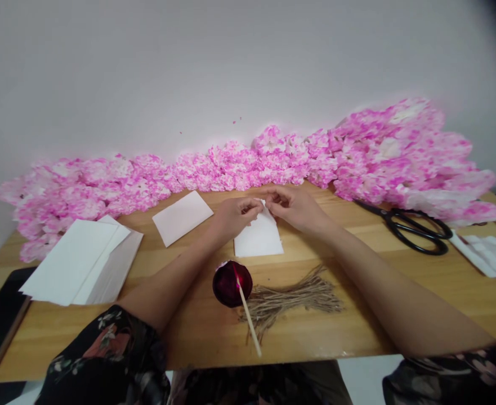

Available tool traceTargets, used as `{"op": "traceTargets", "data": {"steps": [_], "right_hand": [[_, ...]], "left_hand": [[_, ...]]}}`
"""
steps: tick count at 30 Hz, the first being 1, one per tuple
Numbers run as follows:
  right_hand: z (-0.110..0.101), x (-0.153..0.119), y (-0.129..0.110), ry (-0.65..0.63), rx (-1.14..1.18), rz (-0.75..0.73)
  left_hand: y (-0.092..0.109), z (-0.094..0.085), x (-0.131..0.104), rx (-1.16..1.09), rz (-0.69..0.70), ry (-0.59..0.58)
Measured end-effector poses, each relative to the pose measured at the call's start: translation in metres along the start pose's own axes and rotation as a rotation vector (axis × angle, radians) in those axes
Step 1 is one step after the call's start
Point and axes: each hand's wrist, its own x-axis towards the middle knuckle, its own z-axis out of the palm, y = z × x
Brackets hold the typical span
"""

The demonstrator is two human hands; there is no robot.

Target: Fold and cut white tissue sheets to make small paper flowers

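Left hand: at the far end of a white sheet [258, 241], mid-table; the left hand [238, 217] is curled, thumb and forefinger close together; cannot tell whether paper is pinched between them.
Right hand: facing the other across a narrow gap; the right hand [289, 207] has bent fingers, tips drawn in near the sheet's far right corner; cannot tell what, if anything, the tips grip.
Sheet under the hands: flat on the wooden table [353, 337], its near edge toward the wearer, far edge partly hidden by fingers.
Loose card: a pale card [183, 218] lies alone, left of the left hand, set at an angle.
Paper pile: a stack of white paper [83, 264] at left, top sheets fanned askew; a dark flat object [3, 318] by its near left side.
Bowl: a dark red bowl [223, 289] nearer than the sheet; a pale stick [250, 322] rests in it, pointing out to the near side.
Strands: a bundle of thin brown strands [300, 297], right of the bowl.
Scissors: black-handled scissors [388, 216] at right, beside the flowers.
Far edge: pink and white flowers [235, 166] run along the wall [188, 67], heaped highest at right.
Right end: folded white pieces [490, 256], just beyond the scissors.
Sleeves: dark, floral, both forearms bare.
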Motion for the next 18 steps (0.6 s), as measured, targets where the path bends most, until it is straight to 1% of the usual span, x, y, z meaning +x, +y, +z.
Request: {"op": "traceTargets", "data": {"steps": [3,11,18], "right_hand": [[0.0040,-0.0007,0.0012,-0.006,0.014,-0.041],[0.0060,-0.0024,-0.0008,-0.032,0.001,-0.066],[0.0012,0.0000,0.0042,0.016,-0.028,-0.041]], "left_hand": [[-0.0029,0.0003,0.0004,-0.039,-0.022,0.009],[-0.0065,0.0011,0.0032,-0.104,-0.070,0.044],[-0.0008,-0.0020,0.0012,-0.150,-0.121,0.018]]}}
